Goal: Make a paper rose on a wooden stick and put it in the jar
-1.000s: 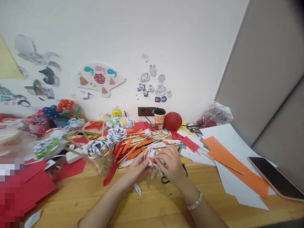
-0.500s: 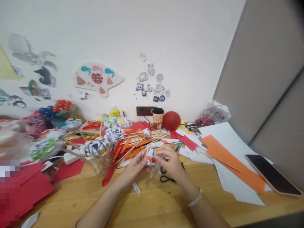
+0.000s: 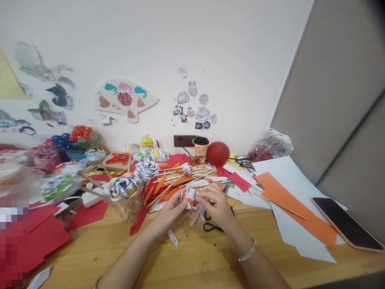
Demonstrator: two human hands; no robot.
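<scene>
Left of the coffee cup (image 3: 200, 153), note roses (image 3: 123, 186) of folded paper in a thin clear plastic cup (image 3: 129, 210), likely stood there to spare the petals. In front of the coffee cup, cradled in the left hand (image 3: 171, 209) presumably for steadiness, find the crumpled white-and-orange paper flower (image 3: 189, 197), pinched at its edge by the right hand (image 3: 216, 204), apparently for shaping. Right of the coffee cup, note flat orange paper (image 3: 297, 205).

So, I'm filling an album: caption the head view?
Left hand holds a white-and-orange paper flower, right hand at its edge, over a wooden table.
</scene>
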